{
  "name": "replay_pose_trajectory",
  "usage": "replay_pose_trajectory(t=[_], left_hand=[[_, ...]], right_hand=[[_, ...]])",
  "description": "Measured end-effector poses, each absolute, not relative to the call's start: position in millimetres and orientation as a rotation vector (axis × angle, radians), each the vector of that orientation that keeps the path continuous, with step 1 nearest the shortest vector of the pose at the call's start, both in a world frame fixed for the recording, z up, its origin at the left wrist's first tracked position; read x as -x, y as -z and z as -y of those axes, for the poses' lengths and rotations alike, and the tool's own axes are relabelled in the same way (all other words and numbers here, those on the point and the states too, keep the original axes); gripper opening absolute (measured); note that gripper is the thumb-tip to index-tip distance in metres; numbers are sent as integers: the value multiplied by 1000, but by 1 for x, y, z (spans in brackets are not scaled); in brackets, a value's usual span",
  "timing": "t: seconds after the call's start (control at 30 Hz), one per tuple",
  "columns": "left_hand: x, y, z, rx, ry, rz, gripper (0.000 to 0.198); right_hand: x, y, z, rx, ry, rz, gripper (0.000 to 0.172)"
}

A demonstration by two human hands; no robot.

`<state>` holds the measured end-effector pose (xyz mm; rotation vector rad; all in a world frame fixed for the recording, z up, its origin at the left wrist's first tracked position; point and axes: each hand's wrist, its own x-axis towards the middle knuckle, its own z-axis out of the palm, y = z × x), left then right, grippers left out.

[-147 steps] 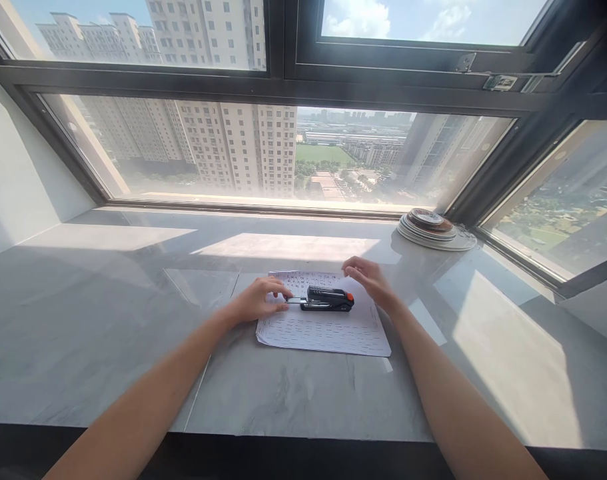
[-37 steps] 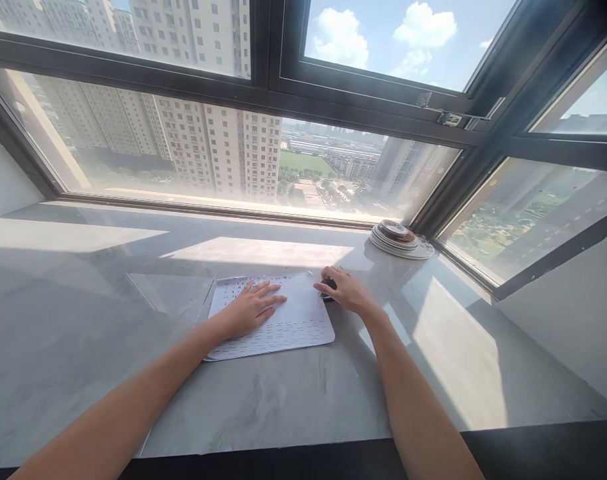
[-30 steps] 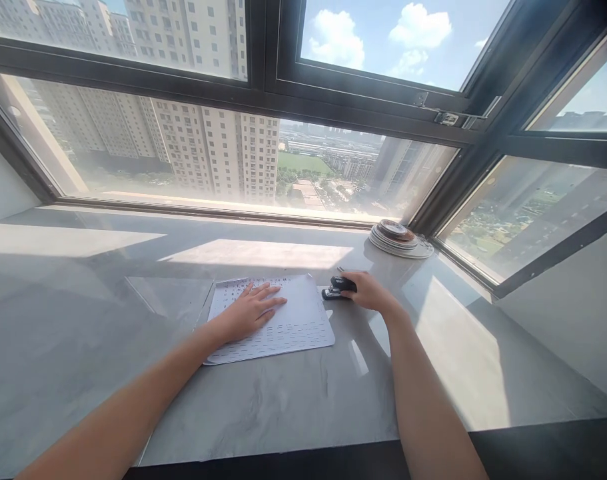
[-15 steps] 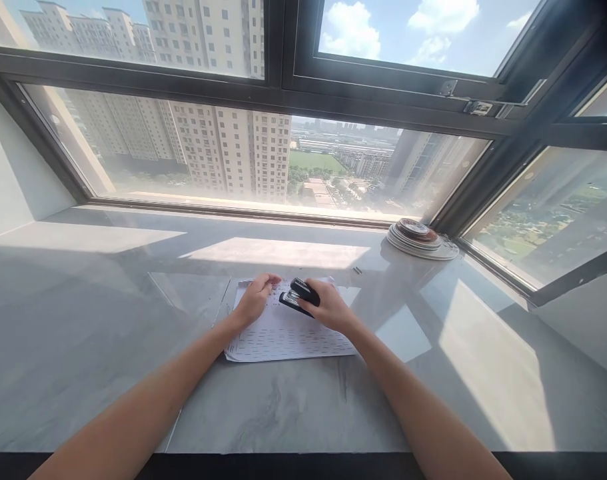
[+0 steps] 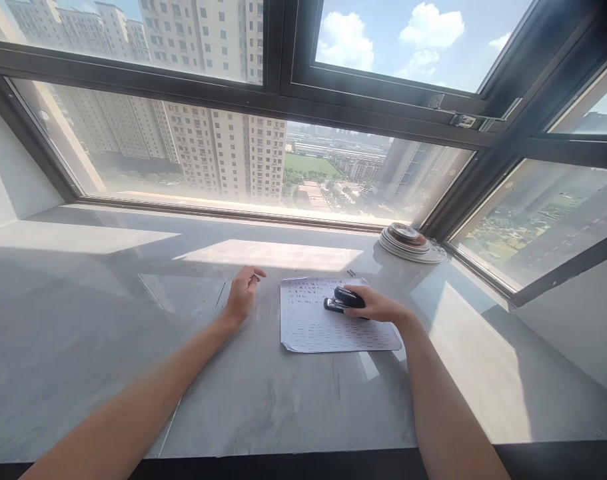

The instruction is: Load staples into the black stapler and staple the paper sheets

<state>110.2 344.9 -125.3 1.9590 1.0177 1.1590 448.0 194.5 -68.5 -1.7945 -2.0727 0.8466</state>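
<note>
A black stapler (image 5: 350, 297) rests over a sheaf of white paper (image 5: 328, 328), and my right hand (image 5: 376, 305) is closed around its rear part. Handwriting runs along the upper part of the top sheet, with rows of short dark lines lower down. Left of the paper, apart from it, my left hand (image 5: 243, 293) hovers at or on the stone surface; whether it touches cannot be made out. Its fingers are loosely bent and slightly apart, and nothing shows in them.
Small metallic staple strips (image 5: 352, 273) lie just beyond the paper's top edge. A stack of plates (image 5: 408, 245) stands at the back right by the window frame. Grey marbled sill (image 5: 103, 360) spreads on both sides, up to the windows.
The paper has slid to the right, with the stapler and my right hand over it. My left hand has come off the paper and moved a little left.
</note>
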Motion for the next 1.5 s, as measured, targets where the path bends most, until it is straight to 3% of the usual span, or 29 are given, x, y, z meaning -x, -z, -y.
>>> replay_pose_trajectory(t=[0.1,0.17,0.27,0.43,0.63,0.8,0.9,1.0,1.23,1.33,1.5], left_hand=[[-110,130,-350,-1908,-1163,-1003,27],[-111,132,-351,-1822,-1193,-994,25],[-109,130,-355,-1585,-1200,-919,20],[-86,114,-372,-1133,-961,-578,9],[-41,104,-395,-847,-1167,-302,32],[0,124,-410,-1069,-700,-216,58],[20,129,-419,-1089,-789,-181,68],[24,126,-422,-1049,-858,-256,73],[4,120,-412,-1126,-540,-202,73],[-14,113,-396,-1206,-478,-127,62],[-66,105,-358,-1378,-737,-413,9]], right_hand=[[-474,76,-191,1786,-796,1908,72],[-481,88,-199,1819,-526,1750,82],[-483,112,-222,1948,-189,1699,70],[-467,142,-255,2358,-234,1981,72],[-393,136,-283,2347,-242,2133,68],[-294,124,-316,1959,-297,2289,72],[-252,120,-326,1898,-278,2291,73],[-237,118,-322,1861,-202,2269,74],[-278,122,-281,2018,-210,2279,74],[-309,123,-262,2096,-203,2266,72],[-356,122,-244,2127,-177,2309,66]])
